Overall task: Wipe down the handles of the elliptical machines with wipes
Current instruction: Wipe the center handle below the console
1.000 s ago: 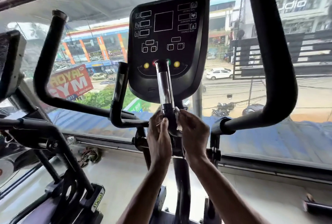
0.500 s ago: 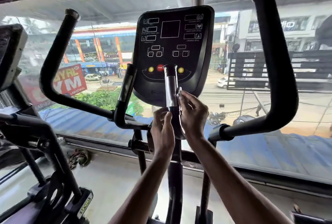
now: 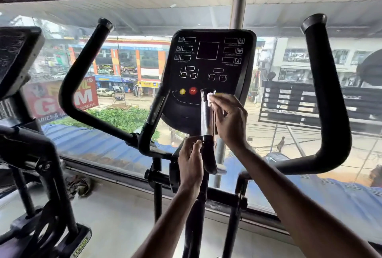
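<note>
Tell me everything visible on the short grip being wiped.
The short grip stands nearly upright before the console. Black cap on top, shiny silver metal-looking middle, black lower part curving down. The right hand presses a white wipe against its upper side near the cap; the left hand holds the black collar below the silver.

Black console (image 3: 207,67) with white outlines, red stop button (image 3: 192,90), yellow button (image 3: 182,91); white wipe (image 3: 210,98); handle (image 3: 206,119) apparently silver.
</note>
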{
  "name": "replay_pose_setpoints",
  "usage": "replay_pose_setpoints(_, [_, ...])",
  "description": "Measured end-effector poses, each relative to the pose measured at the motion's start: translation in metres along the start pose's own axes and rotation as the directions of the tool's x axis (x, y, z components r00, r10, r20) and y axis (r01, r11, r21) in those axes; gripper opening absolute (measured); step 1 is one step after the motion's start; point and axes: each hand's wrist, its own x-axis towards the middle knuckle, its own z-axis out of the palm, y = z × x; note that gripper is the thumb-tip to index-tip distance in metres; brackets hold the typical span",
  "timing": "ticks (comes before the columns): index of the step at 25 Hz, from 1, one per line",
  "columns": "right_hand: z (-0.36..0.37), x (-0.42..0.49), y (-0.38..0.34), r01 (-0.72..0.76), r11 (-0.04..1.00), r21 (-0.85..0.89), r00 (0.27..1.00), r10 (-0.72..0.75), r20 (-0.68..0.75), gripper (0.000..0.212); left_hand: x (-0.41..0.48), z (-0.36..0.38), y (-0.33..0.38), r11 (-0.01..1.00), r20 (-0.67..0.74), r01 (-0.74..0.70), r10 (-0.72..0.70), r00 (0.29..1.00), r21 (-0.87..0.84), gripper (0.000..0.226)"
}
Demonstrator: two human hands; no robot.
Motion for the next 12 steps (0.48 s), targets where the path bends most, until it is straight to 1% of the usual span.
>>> replay_pose_setpoints(1, [-0.003,0.006,0.003,0.04,0.999,-0.018,0.996,-0.038,0.076,0.019,0.0,-0.001,-0.001,1.0,0.005,0.01,-0.01,1.0,-0.012,0.021])
replay_pose_setpoints(2, [-0.005,0.009,0.006,0.119,0.992,-0.032,0.975,-0.11,0.191,0.02,-0.001,-0.002,-0.002,0.999,0.011,0.019,-0.019,1.0,-0.027,0.022])
replay_pose_setpoints(3, [-0.009,0.007,0.007,0.228,0.973,-0.038,0.922,-0.204,0.328,0.022,-0.002,-0.002,-0.002,0.999,0.017,0.022,-0.021,1.0,-0.041,0.022])
replay_pose_setpoints(4, [-0.016,0.004,0.009,0.35,0.936,-0.024,0.835,-0.3,0.46,0.024,-0.003,-0.002,-0.002,0.999,0.023,0.019,-0.018,1.0,-0.051,0.023])
replay_pose_setpoints(5, [-0.022,0.0,0.01,0.454,0.891,0.001,0.737,-0.376,0.561,0.025,-0.004,-0.002,-0.002,0.998,0.025,0.017,-0.015,1.0,-0.059,0.024])
replay_pose_setpoints(6, [-0.028,-0.002,0.011,0.518,0.855,0.017,0.673,-0.42,0.609,0.027,-0.005,-0.003,-0.002,0.998,0.028,0.017,-0.015,1.0,-0.063,0.025])
replay_pose_setpoints(7, [-0.032,-0.001,0.012,0.529,0.848,0.01,0.666,-0.423,0.614,0.027,-0.004,-0.003,-0.003,0.998,0.031,0.017,-0.015,0.999,-0.065,0.026])
replay_pose_setpoints(8, [-0.035,-0.001,0.011,0.511,0.86,-0.013,0.699,-0.406,0.589,0.028,-0.005,-0.002,-0.003,0.998,0.035,0.018,-0.016,0.999,-0.067,0.027])
replay_pose_setpoints(9, [-0.036,-0.001,0.009,0.503,0.864,-0.019,0.711,-0.401,0.577,0.028,-0.004,-0.002,-0.005,0.997,0.039,0.02,-0.017,0.999,-0.071,0.027])
replay_pose_setpoints(10, [-0.035,-0.003,0.008,0.536,0.844,-0.001,0.679,-0.43,0.594,0.028,-0.004,-0.003,-0.006,0.997,0.04,0.018,-0.015,0.999,-0.078,0.027])
replay_pose_setpoints(12, [-0.032,-0.005,0.005,0.632,0.774,0.04,0.57,-0.499,0.652,0.028,-0.003,-0.003,-0.006,0.995,0.042,0.02,-0.017,0.999,-0.094,0.023])
